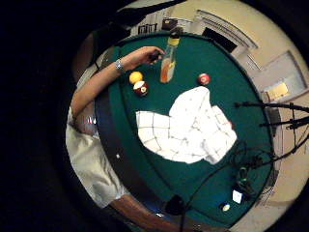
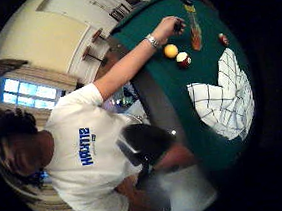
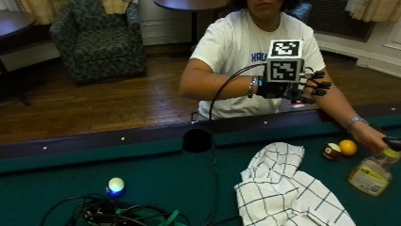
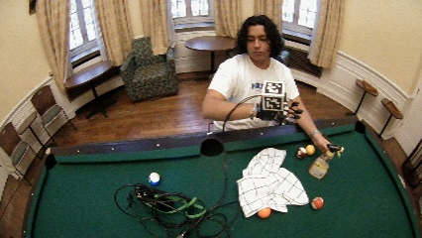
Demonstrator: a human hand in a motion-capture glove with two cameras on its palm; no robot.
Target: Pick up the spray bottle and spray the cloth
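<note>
My gloved right hand [image 3: 294, 87] is raised in front of my chest, well above the rail of the green felt pool table [image 3: 56, 188], fingers spread and relaxed, holding nothing. The work with it has not begun; I judge this to be the very start, the reach toward the bottle not yet made.

Going left to right across the felt in the outside view: a white-and-blue ball [image 3: 116, 185] sits near a tangle of black cables [image 3: 119, 214]. Then comes the white cotton cloth with a thin dark check [image 3: 285, 193], lying rumpled and spread flat on the felt, nothing on top of it. Beyond it sit a maroon-striped ball [image 3: 331, 150] and a plain yellow ball [image 3: 348, 147], touching or nearly so. Last is the clear plastic spray bottle with amber liquid, a yellow collar and a black trigger head [image 3: 372, 174], standing near the far right, well apart from my gloved hand and just beside the cloth's edge.

My bare left hand [image 3: 379, 140] is resting at the bottle's black head; whether it grips it I cannot tell.

The next move calls for bringing the gloved hand down and across to the bottle's neck, wrapping it so a finger can reach the trigger, nozzle turned toward the cloth.
</note>
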